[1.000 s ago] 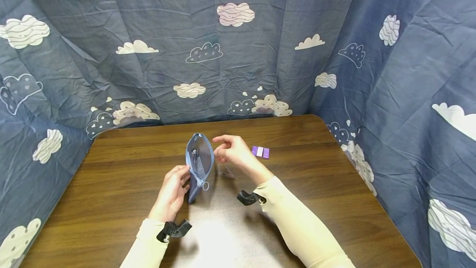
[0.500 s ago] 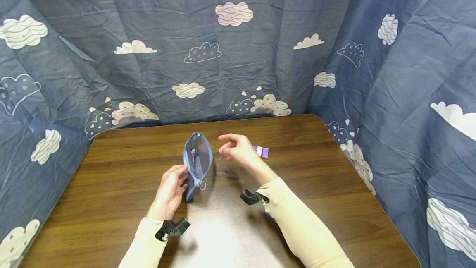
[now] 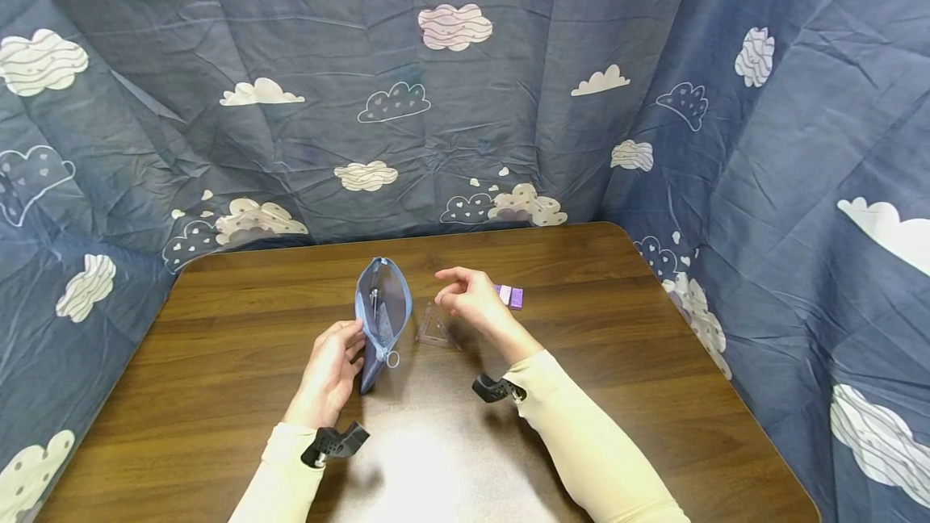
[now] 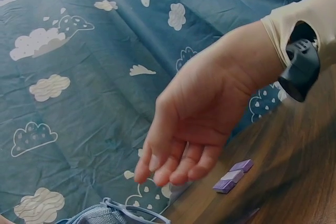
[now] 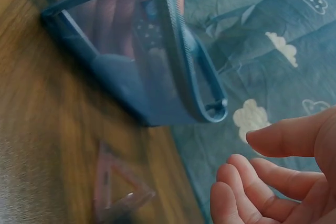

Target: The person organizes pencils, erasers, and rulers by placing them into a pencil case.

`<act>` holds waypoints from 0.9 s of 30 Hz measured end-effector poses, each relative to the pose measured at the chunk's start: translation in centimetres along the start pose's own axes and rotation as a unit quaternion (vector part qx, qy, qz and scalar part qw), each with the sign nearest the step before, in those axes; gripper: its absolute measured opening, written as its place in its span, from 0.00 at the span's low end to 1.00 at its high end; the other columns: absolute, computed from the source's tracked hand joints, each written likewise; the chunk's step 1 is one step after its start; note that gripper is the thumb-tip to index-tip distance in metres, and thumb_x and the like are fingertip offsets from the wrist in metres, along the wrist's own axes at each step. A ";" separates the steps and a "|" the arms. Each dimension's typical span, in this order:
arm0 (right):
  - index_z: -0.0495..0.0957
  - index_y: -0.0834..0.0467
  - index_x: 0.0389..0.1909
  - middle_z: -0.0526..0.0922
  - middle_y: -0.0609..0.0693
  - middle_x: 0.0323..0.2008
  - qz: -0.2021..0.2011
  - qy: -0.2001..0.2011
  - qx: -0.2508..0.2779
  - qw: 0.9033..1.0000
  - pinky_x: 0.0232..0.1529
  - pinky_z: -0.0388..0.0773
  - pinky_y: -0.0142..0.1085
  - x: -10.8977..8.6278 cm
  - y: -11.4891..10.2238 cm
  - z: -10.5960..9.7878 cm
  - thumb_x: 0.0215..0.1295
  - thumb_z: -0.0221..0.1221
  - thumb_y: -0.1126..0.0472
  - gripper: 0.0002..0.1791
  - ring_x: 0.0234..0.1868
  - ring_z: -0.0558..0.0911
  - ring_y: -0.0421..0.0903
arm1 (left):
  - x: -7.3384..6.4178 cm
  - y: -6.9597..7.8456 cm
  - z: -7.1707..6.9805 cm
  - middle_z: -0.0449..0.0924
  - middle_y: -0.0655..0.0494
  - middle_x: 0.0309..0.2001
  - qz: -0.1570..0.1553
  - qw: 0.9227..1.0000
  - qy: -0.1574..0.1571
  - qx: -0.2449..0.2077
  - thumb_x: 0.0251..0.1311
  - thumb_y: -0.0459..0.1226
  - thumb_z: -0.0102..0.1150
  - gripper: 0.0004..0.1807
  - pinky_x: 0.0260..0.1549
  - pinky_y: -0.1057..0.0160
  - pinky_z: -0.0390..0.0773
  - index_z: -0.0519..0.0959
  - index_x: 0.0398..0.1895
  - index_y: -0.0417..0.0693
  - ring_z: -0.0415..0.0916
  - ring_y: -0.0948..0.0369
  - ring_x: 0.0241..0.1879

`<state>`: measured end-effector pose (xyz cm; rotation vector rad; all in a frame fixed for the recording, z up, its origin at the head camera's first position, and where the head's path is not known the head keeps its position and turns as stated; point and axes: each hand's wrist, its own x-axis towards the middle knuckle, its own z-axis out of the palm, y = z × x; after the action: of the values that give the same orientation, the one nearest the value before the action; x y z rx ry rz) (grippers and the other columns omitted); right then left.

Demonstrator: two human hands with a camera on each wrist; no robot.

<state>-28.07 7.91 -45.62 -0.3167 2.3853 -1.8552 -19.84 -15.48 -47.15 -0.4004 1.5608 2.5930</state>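
We see the right hand (image 3: 472, 301) drawn a little farther from the pouch (image 3: 395, 285) than a second ago, so the gap between fingertips and rim has widened; the clear set square (image 3: 434, 340), half lost under the fingers then, now shows its triangular frame on the wood; the eraser (image 3: 517, 298), purple with a white band, was in full sight then and is now partly covered by the right hand; the left hand (image 3: 330, 361) keeps its hold on the pouch.

The table (image 3: 617, 394) has its far edge along the curtain (image 3: 494, 119), beyond the pouch and the eraser; its right edge slants toward us, well apart from the right hand, with a broad stretch of wood between; on the left, too, we see wood from the left hand out to the edge; the set square lies between the pouch and the right forearm.

The right hand's fingers are loosely bent, the thumb parted from them, with nothing in its grasp; the left hand grips the pouch by its left side, thumb at the rim; the pouch is tilted, mouth unzipped, a slim silvery item (image 3: 374, 299) inside; whether its base touches the wood, we cannot tell.
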 end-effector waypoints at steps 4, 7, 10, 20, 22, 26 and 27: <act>0.79 0.64 0.56 0.87 0.56 0.30 0.016 0.002 0.009 1.000 0.37 0.82 0.49 0.1 1.3 0.4 0.52 0.59 0.75 0.26 0.31 0.83 0.45 | 0.2 0.0 0.0 0.76 0.54 0.35 -0.001 1.000 0.004 -0.005 0.73 0.33 0.50 0.13 0.56 0.49 0.52 0.74 0.26 0.50 0.63 0.52 0.50; 0.77 0.67 0.57 0.86 0.56 0.30 0.026 -0.002 0.012 1.000 0.36 0.83 0.47 0.1 2.4 0.7 0.51 0.58 0.76 0.27 0.32 0.84 0.46 | 0.2 0.0 0.0 0.76 0.54 0.35 -0.001 1.000 0.006 -0.008 0.73 0.33 0.50 0.13 0.55 0.49 0.52 0.74 0.26 0.51 0.63 0.52 0.50; 0.75 0.69 0.58 0.86 0.58 0.31 0.036 -0.006 0.012 0.999 0.34 0.82 0.45 0.0 3.2 0.9 0.50 0.58 0.76 0.29 0.31 0.84 0.48 | 0.2 0.1 -0.1 0.76 0.53 0.36 -0.003 1.000 0.006 -0.010 0.72 0.32 0.50 0.14 0.55 0.49 0.52 0.74 0.25 0.51 0.62 0.52 0.50; 0.77 0.69 0.56 0.84 0.56 0.29 0.044 0.005 -0.024 0.999 0.26 0.77 0.31 -0.2 4.5 1.4 0.51 0.67 0.74 0.28 0.24 0.79 0.42 | 0.2 0.0 -0.2 0.74 0.50 0.40 -0.004 1.000 0.008 -0.013 0.72 0.32 0.50 0.15 0.56 0.49 0.51 0.75 0.25 0.50 0.62 0.51 0.51; 0.77 0.68 0.56 0.84 0.55 0.29 0.041 0.006 -0.039 0.998 0.26 0.77 0.30 -0.3 4.7 1.5 0.50 0.67 0.73 0.28 0.23 0.79 0.40 | 0.2 -0.1 -0.3 0.74 0.51 0.40 -0.003 1.000 0.006 -0.009 0.73 0.32 0.50 0.15 0.55 0.49 0.51 0.75 0.25 0.51 0.62 0.52 0.51; 0.78 0.67 0.55 0.85 0.54 0.29 0.033 0.009 -0.069 0.997 0.27 0.76 0.30 -0.3 4.9 1.5 0.50 0.68 0.71 0.28 0.23 0.78 0.38 | 0.1 -0.1 -0.3 0.75 0.53 0.38 -0.002 1.000 0.008 -0.009 0.73 0.32 0.49 0.15 0.55 0.50 0.52 0.74 0.25 0.51 0.62 0.52 0.50; 0.78 0.66 0.55 0.85 0.54 0.29 0.032 0.010 -0.075 0.997 0.27 0.75 0.31 -0.3 4.9 1.5 0.49 0.69 0.70 0.28 0.23 0.78 0.38 | 0.1 -0.2 -0.3 0.74 0.53 0.37 -0.001 1.000 0.007 -0.007 0.73 0.32 0.49 0.15 0.56 0.49 0.52 0.74 0.25 0.51 0.62 0.52 0.50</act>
<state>-27.93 7.70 -50.80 -0.2331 2.5230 -1.6644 -19.86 -15.68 -47.46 -0.4209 1.5452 2.6075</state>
